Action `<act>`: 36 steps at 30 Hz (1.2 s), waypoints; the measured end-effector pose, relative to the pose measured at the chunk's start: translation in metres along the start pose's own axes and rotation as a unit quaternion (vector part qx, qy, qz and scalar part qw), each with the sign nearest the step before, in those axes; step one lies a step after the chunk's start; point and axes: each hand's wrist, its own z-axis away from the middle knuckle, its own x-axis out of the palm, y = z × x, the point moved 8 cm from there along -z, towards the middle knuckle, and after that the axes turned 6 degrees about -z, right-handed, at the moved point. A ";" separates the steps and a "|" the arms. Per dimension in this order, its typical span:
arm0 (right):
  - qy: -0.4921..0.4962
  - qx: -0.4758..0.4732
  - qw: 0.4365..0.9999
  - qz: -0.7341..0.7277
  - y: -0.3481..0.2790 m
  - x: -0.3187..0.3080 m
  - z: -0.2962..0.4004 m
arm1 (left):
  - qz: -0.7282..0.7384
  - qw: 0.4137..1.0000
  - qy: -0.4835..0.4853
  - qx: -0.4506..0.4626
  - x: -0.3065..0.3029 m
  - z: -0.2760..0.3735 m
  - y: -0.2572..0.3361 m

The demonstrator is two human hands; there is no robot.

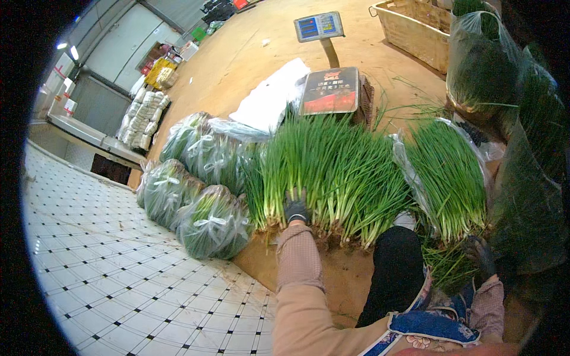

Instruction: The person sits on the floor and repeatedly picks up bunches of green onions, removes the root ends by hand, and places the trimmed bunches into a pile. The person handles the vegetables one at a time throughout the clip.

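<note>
My left hand [297, 207], in a dark glove, reaches into the root ends of a wide row of green onions [338, 173]. Stalks partly cover its fingers, so its grip is unclear. My right hand [481, 257], also gloved, is low at the right, beside loose green leaves [447, 267] and just below the roots of a second bundle of green onions [449, 182]. That bundle lies in an opened clear plastic bag [416, 178]. Whether the right fingers hold anything is hard to see.
Tied plastic bags of green onions [216, 227] stand to the left. Behind the row are a platform scale [330, 91] and white plastic sheeting [271, 95]. Tall filled bags [483, 66] rise at the right, near a large plastic crate [414, 33]. Patterned flooring [147, 285] spreads at lower left.
</note>
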 end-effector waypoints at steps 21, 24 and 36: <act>-0.160 0.069 0.770 0.614 0.084 0.011 -0.002 | 0.171 0.917 0.265 0.244 -0.137 0.040 0.103; -0.054 -0.015 0.837 0.544 0.046 0.004 -0.007 | 0.349 0.799 0.276 0.404 -0.209 0.125 0.219; 0.139 -0.015 0.691 0.709 -0.031 -0.009 -0.084 | 0.508 0.697 -0.094 0.498 -0.078 0.278 0.445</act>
